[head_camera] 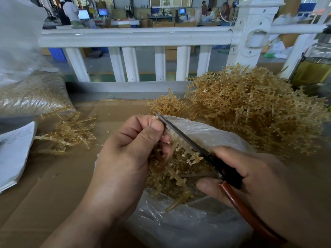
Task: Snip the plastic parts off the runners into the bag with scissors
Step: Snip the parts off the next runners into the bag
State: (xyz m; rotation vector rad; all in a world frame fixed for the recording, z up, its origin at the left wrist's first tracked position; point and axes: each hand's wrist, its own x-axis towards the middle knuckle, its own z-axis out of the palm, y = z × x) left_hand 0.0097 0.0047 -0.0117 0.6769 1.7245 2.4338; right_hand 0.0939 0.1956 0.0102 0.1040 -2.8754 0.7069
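Over the open mouth of the clear plastic bag point(179, 230), near and centre, the left hand point(129, 154) pinches an amber runner point(180, 181) by its upper end, thumb pressed against curled fingers, so that the branched stem hangs down into the opening. The right hand point(250, 179) is clenched round the handles of the scissors point(179, 133), whose dark blades lie along the right side of the runner with the tip reaching past the left thumb. The blades read as one thin line, so they look all but closed. Snipped parts point(193, 167) already lie in a loose amber heap inside the bag. The runner appears light, thin and fairly stiff, springy rather than limp. Its little parts sit on short stubs that should shear easily and could flick away if cut outside the bag mouth. It is best held on the bare central stem, away from the cutting line, where a firm pinch stops it twisting. The smooth plastic may slip in the fingers. A large tangle of uncut runners point(250, 108) is heaped far right, and a smaller scatter of runners point(71, 133) lies to the left on the cardboard surface point(53, 185). Further left are a filled bag point(30, 95) and a stack of papers point(14, 151), with a white railing point(136, 36) beyond.
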